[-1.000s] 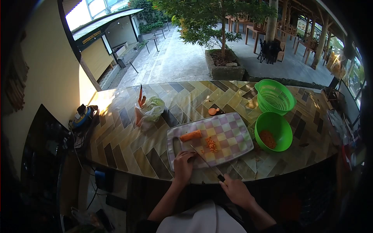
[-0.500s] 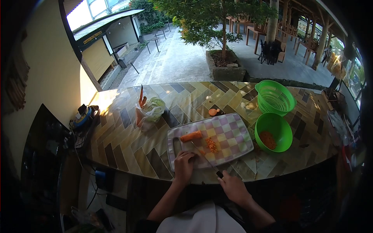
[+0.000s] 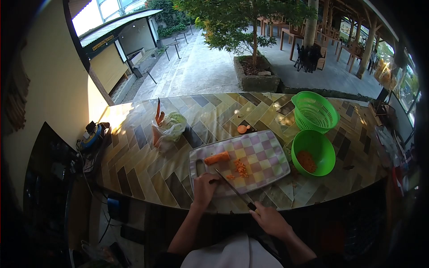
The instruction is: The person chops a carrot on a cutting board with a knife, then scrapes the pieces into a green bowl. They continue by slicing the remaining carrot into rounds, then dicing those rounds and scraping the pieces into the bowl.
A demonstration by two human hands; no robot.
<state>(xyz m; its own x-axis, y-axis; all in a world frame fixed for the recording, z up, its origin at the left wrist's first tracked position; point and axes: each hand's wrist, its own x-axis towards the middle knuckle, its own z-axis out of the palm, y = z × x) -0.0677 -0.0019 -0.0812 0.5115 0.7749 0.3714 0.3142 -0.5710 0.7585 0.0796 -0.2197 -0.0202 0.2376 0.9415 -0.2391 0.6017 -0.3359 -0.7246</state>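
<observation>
A checkered cutting board (image 3: 263,156) lies on the table. On its left part rests a thick carrot piece (image 3: 217,158), with a heap of diced carrot (image 3: 241,168) to the right of it. My right hand (image 3: 270,219) is closed round the black handle of a knife (image 3: 234,189), whose blade points up and left over the board's near edge. My left hand (image 3: 205,189) is at the board's near left corner, close to the knife tip, its fingers curled; whatever they may hold is hidden. A small orange bit (image 3: 230,177) lies by the blade.
Right of the board, a green bowl (image 3: 328,154) holds chopped orange bits; behind it stands a green colander (image 3: 316,111). A plastic bag (image 3: 172,127) with leafy greens and carrots sits at the back left. A carrot end (image 3: 242,129) lies behind the board.
The view has shifted slightly. The knife blade has moved a little relative to the board, and my left hand stays curled near its left corner. The carrot piece and diced heap look unchanged.
</observation>
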